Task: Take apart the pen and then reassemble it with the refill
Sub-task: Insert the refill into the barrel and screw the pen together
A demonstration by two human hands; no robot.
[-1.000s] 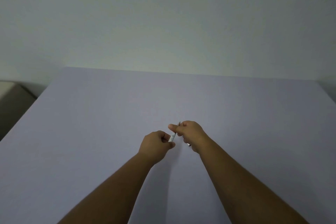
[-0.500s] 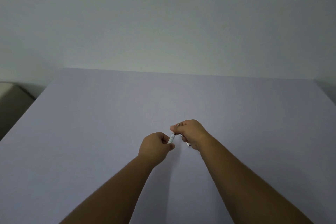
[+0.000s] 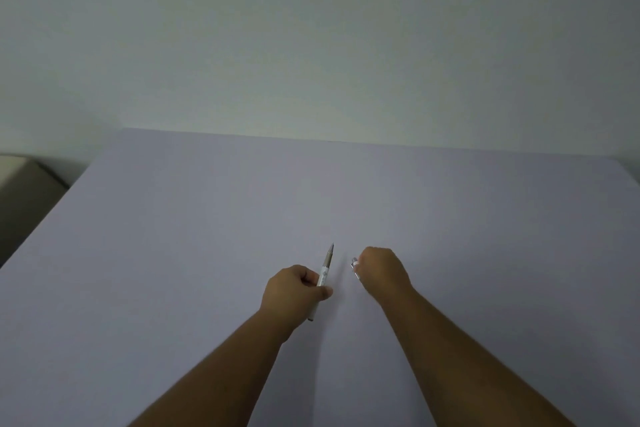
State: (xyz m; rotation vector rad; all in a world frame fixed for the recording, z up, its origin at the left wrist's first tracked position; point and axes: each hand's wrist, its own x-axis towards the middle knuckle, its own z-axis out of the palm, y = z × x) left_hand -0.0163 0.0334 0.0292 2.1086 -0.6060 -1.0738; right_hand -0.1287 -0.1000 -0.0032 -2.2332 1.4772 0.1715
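Note:
My left hand (image 3: 294,291) is closed around a white pen body (image 3: 324,270) whose grey tip points up and away from me; its lower end sticks out below my fist. My right hand (image 3: 382,274) is closed on a small pen piece, probably the cap (image 3: 354,265), of which only a white end and a thin clip-like part show at the left of the fist. The two hands are apart, a short gap between them, both just above the pale lilac table (image 3: 207,236).
A plain light wall rises behind the table's far edge. A beige box-like object (image 3: 24,180) sits beyond the table's left edge. The table's right edge runs off at the far right.
My hands were together on the pen; now they have pulled apart, the right hand moving right with a small piece and the left keeping the pen body, its tip now exposed.

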